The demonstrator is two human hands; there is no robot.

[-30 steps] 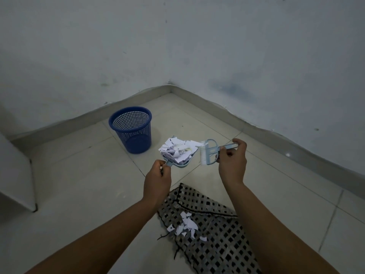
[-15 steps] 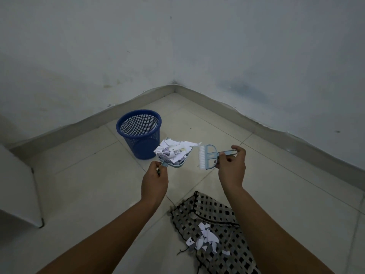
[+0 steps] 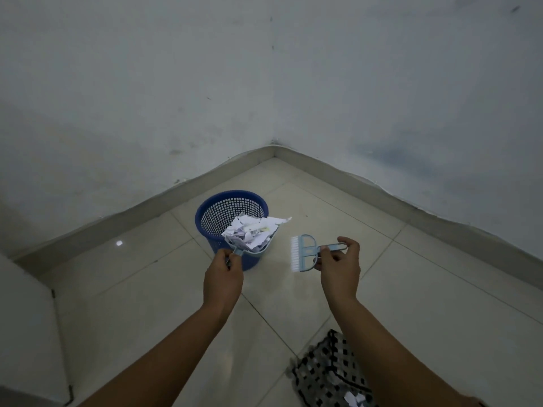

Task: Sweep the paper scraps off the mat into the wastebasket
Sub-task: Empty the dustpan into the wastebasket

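Observation:
My left hand (image 3: 224, 277) grips the handle of a small light-blue dustpan (image 3: 255, 252) heaped with white paper scraps (image 3: 252, 230). The pan hangs over the near rim of the blue mesh wastebasket (image 3: 217, 212), which stands on the tiled floor near the room corner. To the right of the basket, my right hand (image 3: 340, 267) holds a light-blue hand brush (image 3: 304, 254) by its handle, white bristles pointing left. The black-and-white checked mat (image 3: 326, 374) lies at the bottom edge under my right forearm, with a few scraps (image 3: 352, 402) left on it.
Two pale walls meet in a corner behind the basket, with a skirting board (image 3: 338, 171) along the floor. A white panel or piece of furniture (image 3: 26, 333) stands at the left edge. The floor is beige tile.
My left hand has carried the loaded dustpan left and forward, from beside the wastebasket to over its rim. The brush has drawn apart from the pan. The mat has slid lower in view.

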